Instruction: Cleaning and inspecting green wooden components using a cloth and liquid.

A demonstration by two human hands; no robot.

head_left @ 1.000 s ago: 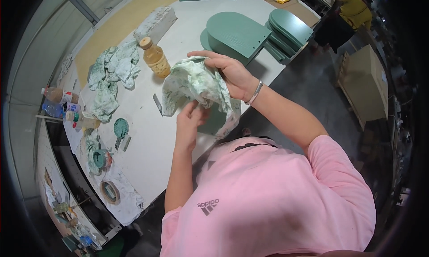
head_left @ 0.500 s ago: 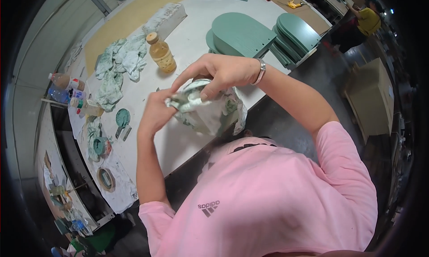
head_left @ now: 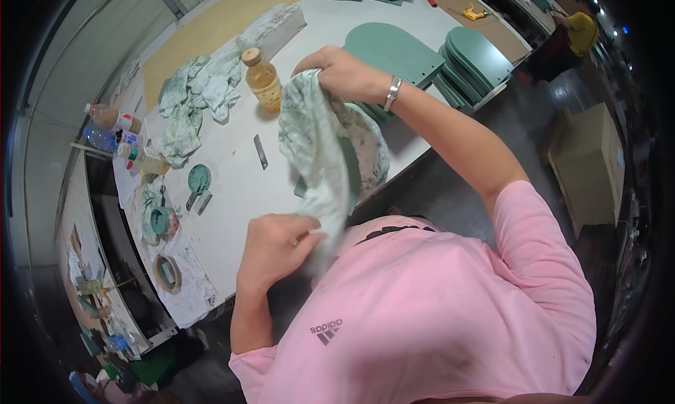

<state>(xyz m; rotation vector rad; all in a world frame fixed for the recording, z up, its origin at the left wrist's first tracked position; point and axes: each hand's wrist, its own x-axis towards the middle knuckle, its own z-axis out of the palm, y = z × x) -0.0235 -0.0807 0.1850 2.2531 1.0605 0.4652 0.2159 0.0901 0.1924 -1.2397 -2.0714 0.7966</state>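
A pale rag [head_left: 306, 133] with green stains hangs stretched between my hands above the table's front edge. My right hand [head_left: 337, 74], with a metal band at the wrist, grips its top, fingers closed. My left hand [head_left: 278, 246] is lower, closed, with thumb and fingertips at the rag's blurred lower end. Behind the rag a green board [head_left: 349, 172] shows in part, most of it hidden. A flat metal blade [head_left: 261, 152] lies on the white table [head_left: 235, 193], left of the rag. Beyond the rag stands a capped bottle [head_left: 262, 84] of yellowish liquid.
Green rounded boards [head_left: 390, 49] and a stack of them [head_left: 474, 63] lie at the far right. To the left are stained cloths [head_left: 186, 116], a green-smeared lid [head_left: 200, 178], a jar [head_left: 163, 221], a tape roll [head_left: 167, 274] and bottles [head_left: 109, 119]. A person [head_left: 573, 42] stands far right.
The bunched rag has been opened out to hang long. My right hand has moved up and away, my left hand down toward my body. The blade now shows on the table.
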